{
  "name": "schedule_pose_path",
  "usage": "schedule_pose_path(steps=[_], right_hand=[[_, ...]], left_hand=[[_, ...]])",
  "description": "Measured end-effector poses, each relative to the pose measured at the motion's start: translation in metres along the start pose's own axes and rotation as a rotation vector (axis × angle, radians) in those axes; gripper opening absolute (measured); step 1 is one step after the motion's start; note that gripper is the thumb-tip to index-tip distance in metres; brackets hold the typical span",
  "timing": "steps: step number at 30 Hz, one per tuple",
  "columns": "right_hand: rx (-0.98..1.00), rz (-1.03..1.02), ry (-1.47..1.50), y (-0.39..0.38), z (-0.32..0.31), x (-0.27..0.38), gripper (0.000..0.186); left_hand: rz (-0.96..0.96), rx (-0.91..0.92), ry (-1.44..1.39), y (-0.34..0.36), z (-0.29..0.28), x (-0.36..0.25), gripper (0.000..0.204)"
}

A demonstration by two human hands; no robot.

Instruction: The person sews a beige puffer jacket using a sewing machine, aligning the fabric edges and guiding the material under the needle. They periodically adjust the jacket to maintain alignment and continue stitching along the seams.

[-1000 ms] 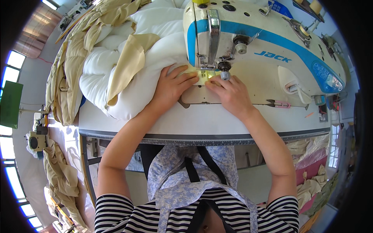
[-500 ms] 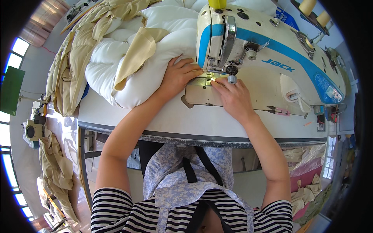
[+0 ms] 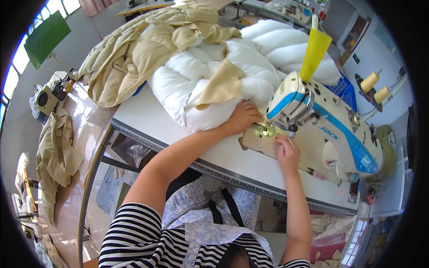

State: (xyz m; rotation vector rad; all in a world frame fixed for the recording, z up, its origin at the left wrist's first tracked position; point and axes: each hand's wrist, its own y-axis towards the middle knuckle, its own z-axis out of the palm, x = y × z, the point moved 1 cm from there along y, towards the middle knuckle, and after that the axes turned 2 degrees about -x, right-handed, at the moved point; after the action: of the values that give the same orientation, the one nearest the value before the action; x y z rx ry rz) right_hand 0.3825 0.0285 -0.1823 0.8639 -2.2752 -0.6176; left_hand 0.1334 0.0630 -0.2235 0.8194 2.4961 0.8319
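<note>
A white sewing machine with a blue stripe [image 3: 339, 134] stands on the white table [image 3: 170, 129]. Beside its lit needle area [image 3: 268, 129], my left hand [image 3: 245, 117] rests with fingers bent but apart, against the puffy white quilted piece [image 3: 178, 89]. My right hand [image 3: 288, 154] is on the machine bed, right of the needle, fingers curled together; anything between its fingertips is too small to make out. A beige fabric flap [image 3: 221, 85] lies on the white padding.
Beige quilted fabric [image 3: 129, 53] is heaped at the back left; more beige cloth [image 3: 58, 147] lies on a side table. Thread cones [image 3: 370, 81] stand at right, a blue basket [image 3: 346, 91] behind the machine, pink-handled snips [image 3: 318, 174] near my right hand.
My view has tilted and swung, showing more of the room behind the machine. My right hand has drawn slightly back from the needle, its fingers more curled. My left hand stays beside it.
</note>
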Motion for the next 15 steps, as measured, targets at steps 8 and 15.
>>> schedule_pose_path(steps=[8,15], right_hand=[[0.01,0.071,0.084,-0.004,0.004,-0.011,0.019],[0.13,-0.1,0.023,-0.01,0.007,0.077,0.057]], left_hand=[[-0.171,-0.222,-0.257,0.002,-0.023,-0.016,0.076],[-0.532,-0.058,-0.071,-0.092,-0.141,-0.012,0.057]])
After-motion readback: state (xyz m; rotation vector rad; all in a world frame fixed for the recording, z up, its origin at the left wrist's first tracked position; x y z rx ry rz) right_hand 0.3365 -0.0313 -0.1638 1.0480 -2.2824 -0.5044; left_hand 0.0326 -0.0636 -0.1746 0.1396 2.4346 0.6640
